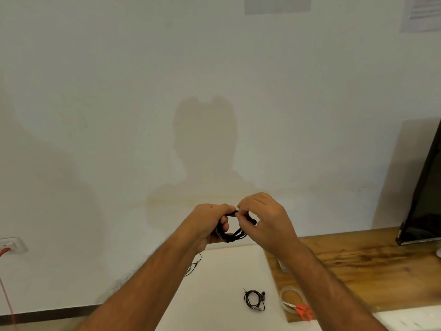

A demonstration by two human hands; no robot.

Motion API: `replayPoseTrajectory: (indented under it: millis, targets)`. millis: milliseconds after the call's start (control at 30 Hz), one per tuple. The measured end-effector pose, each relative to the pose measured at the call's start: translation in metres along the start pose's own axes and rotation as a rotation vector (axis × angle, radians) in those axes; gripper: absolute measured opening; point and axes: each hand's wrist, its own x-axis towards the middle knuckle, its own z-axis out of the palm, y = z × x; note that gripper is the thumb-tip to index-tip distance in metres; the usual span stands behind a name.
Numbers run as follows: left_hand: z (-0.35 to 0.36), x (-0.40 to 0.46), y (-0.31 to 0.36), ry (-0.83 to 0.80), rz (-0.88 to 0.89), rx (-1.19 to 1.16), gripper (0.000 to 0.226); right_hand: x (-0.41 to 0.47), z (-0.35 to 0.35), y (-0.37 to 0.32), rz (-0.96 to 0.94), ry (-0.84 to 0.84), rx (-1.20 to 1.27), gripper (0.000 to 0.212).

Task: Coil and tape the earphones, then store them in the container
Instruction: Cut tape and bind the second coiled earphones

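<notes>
I hold a black coil of earphones (235,235) up in front of the wall, above the table. My left hand (210,223) grips the left side of the coil with curled fingers. My right hand (265,218) pinches the coil's top right part. A second coiled pair of black earphones (254,299) lies on the white table top (222,283). A thin loose cable (194,265) lies on the table, partly hidden under my left forearm. A clear tape roll (290,297) sits on the wooden board (358,263) at the right. No container is in view.
Red-handled scissors (301,310) lie against the tape roll at the board's front edge. A dark monitor (424,206) leans at the far right. A wall socket (10,244) with a red cord is at the left.
</notes>
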Motion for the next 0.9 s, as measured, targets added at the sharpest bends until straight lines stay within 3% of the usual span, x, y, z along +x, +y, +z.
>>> replayPoseTrajectory:
  millis: [500,700,900]
  targets:
    - [0.0,-0.007,-0.003,-0.04,0.251,0.144,0.019,0.007,-0.01,-0.003,0.418,-0.082,0.376,0.005]
    - [-0.002,-0.006,-0.006,-0.013,0.331,0.248,0.016,0.008,-0.013,-0.004,0.466,-0.132,0.391,0.006]
    - [-0.012,-0.006,-0.003,-0.107,0.353,0.412,0.013,0.008,-0.017,0.0,0.518,-0.204,0.376,0.005]
